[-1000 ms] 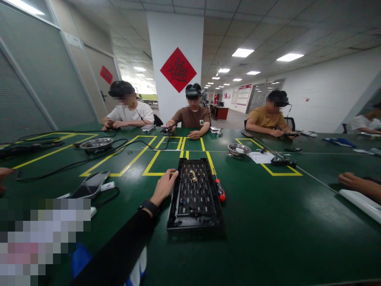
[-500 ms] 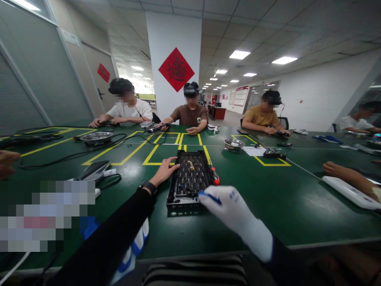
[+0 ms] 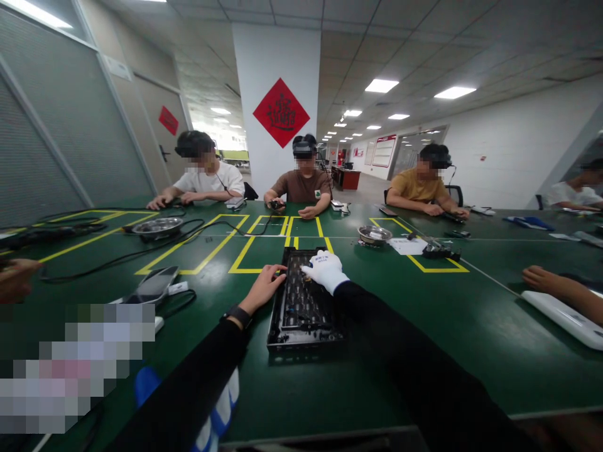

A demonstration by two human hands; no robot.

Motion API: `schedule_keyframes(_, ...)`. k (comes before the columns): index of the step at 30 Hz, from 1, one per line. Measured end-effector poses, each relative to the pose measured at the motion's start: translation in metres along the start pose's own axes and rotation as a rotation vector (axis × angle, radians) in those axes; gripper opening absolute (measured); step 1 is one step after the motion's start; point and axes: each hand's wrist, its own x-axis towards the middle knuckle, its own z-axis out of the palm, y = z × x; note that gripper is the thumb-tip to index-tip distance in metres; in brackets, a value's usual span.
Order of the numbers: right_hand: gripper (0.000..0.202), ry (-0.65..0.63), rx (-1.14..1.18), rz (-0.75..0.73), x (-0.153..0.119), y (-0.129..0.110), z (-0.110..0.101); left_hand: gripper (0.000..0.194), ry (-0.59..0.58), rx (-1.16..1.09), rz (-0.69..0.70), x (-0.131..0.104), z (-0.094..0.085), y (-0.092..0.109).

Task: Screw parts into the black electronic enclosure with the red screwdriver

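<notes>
A black rectangular plastic frame [image 3: 308,336] with rows of small openings lies in front of me on the table. My left hand [image 3: 264,285], bare with a dark watch at the wrist, rests beside it, fingers extended and their tips touching its left rim. My right hand [image 3: 326,269], in a white work glove, is over the frame's far half. Its fingertips are drawn together and point down at a few small brass-coloured pieces [image 3: 308,279]. Whatever is between those fingertips is hidden. My right sleeve covers the frame's right side.
A phone-like device [image 3: 157,285] and cables lie to the left. Metal bowls stand at the left [image 3: 157,227] and right [image 3: 375,235]. A blue-and-white glove [image 3: 223,408] lies by my left forearm. Several people sit around the green table [image 3: 377,351]; a neighbour's hand [image 3: 541,279] is at right.
My right hand has moved away from me, from the frame's near right corner to its far half. The red-and-black screwdriver beside the frame is now covered. My left hand stays at the rim.
</notes>
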Motion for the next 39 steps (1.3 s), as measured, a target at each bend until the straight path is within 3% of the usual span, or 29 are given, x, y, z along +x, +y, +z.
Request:
schedule_keyframes(6,0.064,-0.043,-0.016,0.055,0.033,-0.004,0.012,0.034,0.002,-0.007,-0.016,-0.005,-0.002,0.005)
schedule_keyframes(13,0.083,-0.003,0.004,0.161,0.038,-0.006,0.008,0.032,-0.019,0.032,-0.004,-0.003,-0.001,0.004)
schedule_keyframes(17,0.063,-0.009,0.094,0.153,0.036,-0.009,0.006,0.031,-0.026,0.055,0.006,-0.001,0.000,0.001)
schedule_keyframes(24,0.049,-0.021,0.191,0.212,0.037,-0.002,-0.011,0.032,-0.022,0.050,0.025,0.000,0.002,-0.005)
schedule_keyframes(27,0.044,0.135,0.373,0.135,0.019,0.009,-0.023,0.033,-0.023,0.053,0.032,0.000,0.002,-0.006)
schedule_keyframes(30,0.044,0.344,0.768,-0.007,-0.016,0.011,-0.028,0.033,-0.020,0.067,0.016,0.000,0.002,-0.006)
schedule_keyframes(34,0.035,0.278,1.155,-0.082,-0.066,-0.001,-0.021,0.032,-0.014,0.099,0.020,-0.001,0.002,-0.002)
schedule_keyframes(39,0.020,0.313,1.125,-0.264,-0.094,-0.012,-0.012,0.032,-0.025,0.128,-0.004,-0.001,0.002,0.001)
